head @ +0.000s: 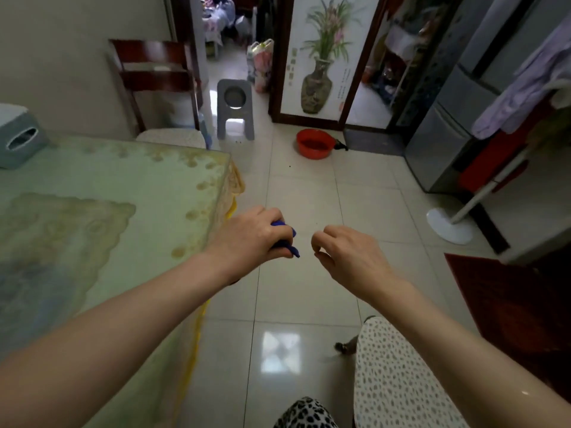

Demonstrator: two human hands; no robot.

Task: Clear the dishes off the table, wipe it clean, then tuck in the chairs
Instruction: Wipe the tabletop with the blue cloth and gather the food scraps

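Left hand (255, 236) grips a blue cloth (287, 239) just off the bench (129, 186) edge, right hand (346, 254) loosely curled, holding nothing, above the floor.

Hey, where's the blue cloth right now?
The blue cloth is bunched in the left hand, just off the table's right edge, above the floor, near the right hand.

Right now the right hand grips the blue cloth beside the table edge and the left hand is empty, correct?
Not quite: the head view shows the left hand gripping the blue cloth beside the table edge, and the right hand is empty.
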